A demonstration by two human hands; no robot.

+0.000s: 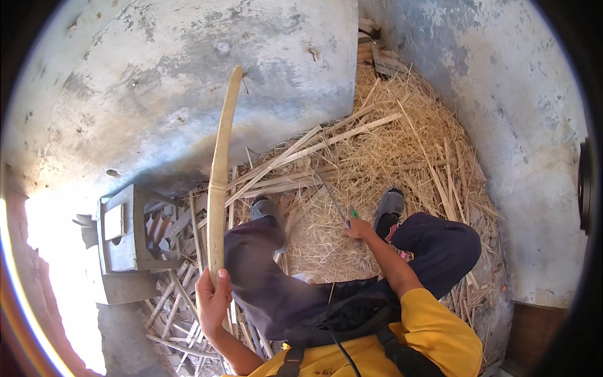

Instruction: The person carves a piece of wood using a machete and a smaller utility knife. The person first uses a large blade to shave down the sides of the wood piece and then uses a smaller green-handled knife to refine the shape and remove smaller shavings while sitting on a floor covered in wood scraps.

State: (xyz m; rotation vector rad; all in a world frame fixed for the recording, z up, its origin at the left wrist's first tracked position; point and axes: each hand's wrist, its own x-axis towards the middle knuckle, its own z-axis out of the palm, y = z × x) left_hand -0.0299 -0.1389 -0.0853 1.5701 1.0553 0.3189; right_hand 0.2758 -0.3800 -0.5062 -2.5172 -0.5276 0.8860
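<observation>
My left hand (214,295) grips the lower end of a long split bamboo strip (218,169). The strip stands nearly upright, pale yellow, with a node ring partway along and its far tip bending right. Between my knees, my right hand (358,228) is closed around the near end of a long, thin, dark blade-like tool (331,198). The tool points forward and left, over the shavings, apart from the bamboo. A small green spot shows at my right fingers; the handle itself is mostly hidden.
Straw-like shavings (377,157) cover the ground ahead, with long bamboo slats (352,131) across them. At left stands a grey box-like frame (129,232), with split sticks (182,314) piled nearby. Weathered walls (515,125) close in ahead and right. My shoes (390,207) rest on the shavings.
</observation>
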